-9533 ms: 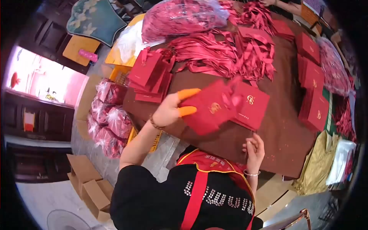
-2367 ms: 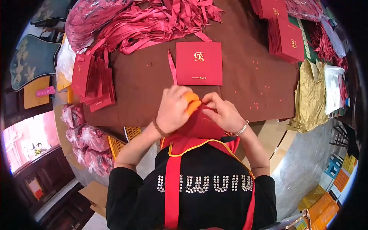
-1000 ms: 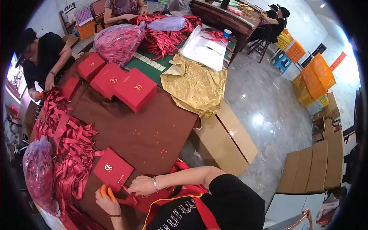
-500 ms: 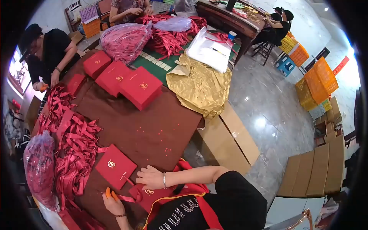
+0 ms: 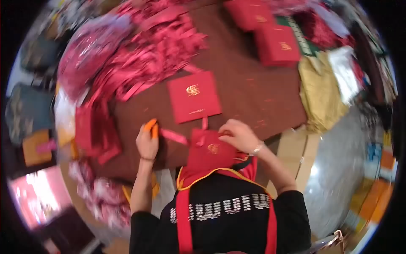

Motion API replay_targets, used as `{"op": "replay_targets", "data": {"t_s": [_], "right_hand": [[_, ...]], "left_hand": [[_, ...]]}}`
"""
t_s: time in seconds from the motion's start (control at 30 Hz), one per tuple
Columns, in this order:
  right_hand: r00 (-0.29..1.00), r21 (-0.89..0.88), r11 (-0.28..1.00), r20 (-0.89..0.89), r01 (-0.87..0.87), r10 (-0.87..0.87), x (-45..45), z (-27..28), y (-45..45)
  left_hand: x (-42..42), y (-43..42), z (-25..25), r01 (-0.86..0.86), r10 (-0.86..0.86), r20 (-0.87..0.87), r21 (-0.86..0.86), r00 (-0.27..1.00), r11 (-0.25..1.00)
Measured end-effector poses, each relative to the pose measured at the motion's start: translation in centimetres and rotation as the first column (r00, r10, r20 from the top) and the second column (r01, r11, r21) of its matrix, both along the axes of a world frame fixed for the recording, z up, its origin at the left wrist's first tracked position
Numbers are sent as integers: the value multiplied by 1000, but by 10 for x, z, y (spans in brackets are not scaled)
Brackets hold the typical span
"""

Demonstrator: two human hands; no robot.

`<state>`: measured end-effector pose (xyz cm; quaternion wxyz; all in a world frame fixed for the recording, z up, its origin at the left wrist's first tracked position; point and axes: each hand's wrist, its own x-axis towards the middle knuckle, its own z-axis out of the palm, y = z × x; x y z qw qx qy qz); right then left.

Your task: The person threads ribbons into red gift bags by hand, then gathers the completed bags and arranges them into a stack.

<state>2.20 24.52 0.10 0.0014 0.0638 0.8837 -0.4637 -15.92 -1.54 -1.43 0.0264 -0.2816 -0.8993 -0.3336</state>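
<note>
Okay, closest first: red apron (image 5: 184, 222) over black top, at the table edge. Just past it, near red bag (image 5: 205, 160), gold logo up, against the apron at the front of the brown cloth (image 5: 241, 93); can't tell exactly on what.

Right hand (image 5: 241, 136) over that bag's upper right side, fingers curled; can't tell from the blur if pinching the edge or only resting. Left hand (image 5: 147, 143) off to the side, orange finger covers (image 5: 149, 125) held close together, right by the end of a pink-red ribbon (image 5: 175, 137) running to the bag; can't tell if pinching it.

For clean ribbon handling, probably best to steady the bag with the right hand, draw the ribbon out flat and evenly, avoid twists, go easy on the bag's edge. Likely slippery; expect better grip through the covers. Watch the short ribbon strip (image 5: 205, 123) between this bag and the flat red bag (image 5: 194, 97) ahead, logo up on the cloth.

Farther left: left bag stack (image 5: 93, 129). Ahead: ribbon heap (image 5: 156, 55), clear sack (image 5: 91, 53). Right: right bag stacks (image 5: 277, 44), gold wrapping (image 5: 319, 89). Off the table: brown carton (image 5: 292, 148), orange crates (image 5: 374, 197), smeared.
</note>
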Motion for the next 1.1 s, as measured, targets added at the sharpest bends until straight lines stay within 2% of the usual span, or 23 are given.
{"op": "replay_targets", "data": {"t_s": [0.03,0.1,0.17,0.23,0.27,0.3,0.37,0.4,0.47,0.57,0.63,0.67,0.7,0.73,0.77,0.8,0.83,0.9,0.93,0.97,1.03,1.1], "right_hand": [[999,-24,1000,29,-12,13,-5,5,3],[997,-27,997,-3,-75,75,-4,9,6],[994,-10,995,-28,-101,101,-2,17,5],[996,77,995,60,-68,63,-1,25,2],[995,51,997,85,-64,59,0,20,3],[993,48,996,92,-76,71,-1,17,1],[998,137,990,39,-45,40,4,12,0],[998,140,989,50,-47,40,6,8,-2],[999,191,981,-42,10,-2,9,3,-4],[998,156,986,-45,55,-49,13,4,-3],[995,167,984,-79,68,-55,14,5,-4],[992,181,981,-113,76,-56,14,5,-4],[992,181,980,-110,83,-64,14,5,-3],[992,127,988,-103,87,-74,15,4,-2],[992,73,993,-95,92,-85,15,4,-1],[991,76,992,-89,105,-99,16,4,0],[990,32,994,-96,108,-105,16,3,1],[987,-7,992,-97,129,-129,18,3,2],[989,-45,992,-78,119,-123,19,2,3],[992,-82,990,-60,110,-115,20,1,4],[991,-45,991,-31,130,-131,25,-4,4],[988,82,991,-120,110,-99,30,-7,3]], "left_hand": [[-2,-7,0,-107,112,51,-99,992,989],[-4,-13,3,-170,176,66,-95,982,981],[-4,-19,1,-160,166,59,-96,984,982],[0,-16,1,-173,174,-6,-137,985,975],[1,-12,3,-169,156,-82,-190,984,967],[0,-9,6,-179,167,-76,-193,983,965],[-3,-1,5,-186,108,-184,-486,977,854],[-6,0,0,-196,92,-246,-442,965,875],[-11,-4,-7,-193,102,-228,-424,968,885],[-13,-3,-4,-192,112,-216,-395,970,898],[-17,-11,-9,-83,71,-74,-182,995,980],[-15,-11,-12,-145,150,90,-65,985,987],[-13,-8,-10,-137,143,93,-66,985,988],[-11,-5,-7,-190,129,263,224,956,956],[-8,-1,-3,-278,61,419,479,906,833],[-4,3,5,-252,-30,446,558,894,791],[0,8,14,-243,-44,452,557,891,794],[13,22,31,-244,-287,606,642,742,727],[24,33,43,-237,-263,695,536,669,810],[34,41,47,-184,-317,734,512,601,839],[56,62,52,-19,-436,705,537,560,843],[72,73,51,223,-444,604,406,662,886]]}}
